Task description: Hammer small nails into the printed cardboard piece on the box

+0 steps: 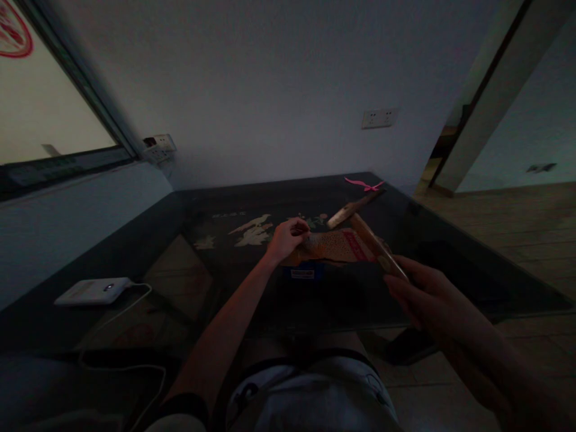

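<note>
My right hand point(418, 288) is wrapped round the handle of a hammer point(375, 243), whose head is raised above the table toward the back. At the middle of the table, my left hand point(290, 237) has thumb and fingers pressed together at the left end of a flat, speckled brown piece point(335, 246) with a red strip at its right side. Anything small between those fingertips is too dark to make out. Just below the brown piece lies a blue box point(303, 273) with a pale label.
The dark glossy table point(252, 312) meets the wall. A white power bank point(94, 291) with a cable lies at the left. A pink ribbon point(364, 184) is at the back right. A dark flat object point(463, 273) lies at the right.
</note>
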### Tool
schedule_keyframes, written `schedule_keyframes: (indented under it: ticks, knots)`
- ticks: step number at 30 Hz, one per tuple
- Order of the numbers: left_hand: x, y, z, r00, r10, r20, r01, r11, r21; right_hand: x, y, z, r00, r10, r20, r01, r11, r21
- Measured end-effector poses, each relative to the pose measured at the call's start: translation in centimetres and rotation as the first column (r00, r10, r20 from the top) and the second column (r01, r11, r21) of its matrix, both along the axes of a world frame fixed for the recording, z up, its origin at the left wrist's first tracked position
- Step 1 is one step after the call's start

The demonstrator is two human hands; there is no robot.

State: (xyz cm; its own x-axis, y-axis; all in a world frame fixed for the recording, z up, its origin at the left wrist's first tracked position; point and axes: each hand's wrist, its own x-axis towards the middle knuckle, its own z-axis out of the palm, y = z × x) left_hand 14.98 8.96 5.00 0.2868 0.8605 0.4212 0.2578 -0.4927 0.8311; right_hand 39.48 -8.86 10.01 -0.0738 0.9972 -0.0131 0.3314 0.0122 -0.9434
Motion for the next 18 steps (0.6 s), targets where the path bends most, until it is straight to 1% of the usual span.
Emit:
schedule_keyframes:
  ticks: [4, 6, 7, 8, 10, 14, 16, 18]
  knots:
    - [0.1, 0.1, 0.0, 0.999, 0.033, -0.029, -0.033, 0.999, -0.005, -0.3, 2.6, 4.2, 0.976, 0.127, 0.175, -0.15, 0.981, 0.125]
    - [0.2, 0.1, 0.1, 0.998, 0.041, -0.048, -0.041, 0.999, -0.008, -0.6, 3.9, 5.8, 0.949, 0.172, 0.264, -0.219, 0.962, 0.162]
    - [0.2, 0.1, 0.1, 0.998, 0.04, -0.056, -0.041, 0.999, -0.011, -0.9, 4.5, 6.4, 0.934, 0.179, 0.309, -0.24, 0.955, 0.173]
    - [0.3, 0.0, 0.2, 0.997, 0.04, -0.062, -0.041, 0.999, -0.016, -1.1, 5.1, 6.7, 0.92, 0.18, 0.348, -0.253, 0.951, 0.177]
    - [0.2, 0.0, 0.3, 0.997, 0.04, -0.063, -0.042, 0.999, -0.03, -1.6, 6.1, 6.8, 0.887, 0.2, 0.416, -0.283, 0.947, 0.148]
    - [0.1, -0.2, 0.4, 0.996, 0.044, -0.078, -0.046, 0.999, -0.027, -2.3, 7.2, 6.1, 0.822, 0.311, 0.477, -0.353, 0.936, -0.001]
    - [0.1, -0.2, 0.4, 0.996, 0.044, -0.081, -0.047, 0.999, -0.027, -2.3, 7.2, 6.2, 0.815, 0.312, 0.489, -0.342, 0.939, -0.028]
    - [0.2, -0.2, 0.4, 0.997, 0.042, -0.07, -0.045, 0.998, -0.042, -2.3, 6.9, 6.6, 0.815, 0.27, 0.513, -0.31, 0.951, -0.008]
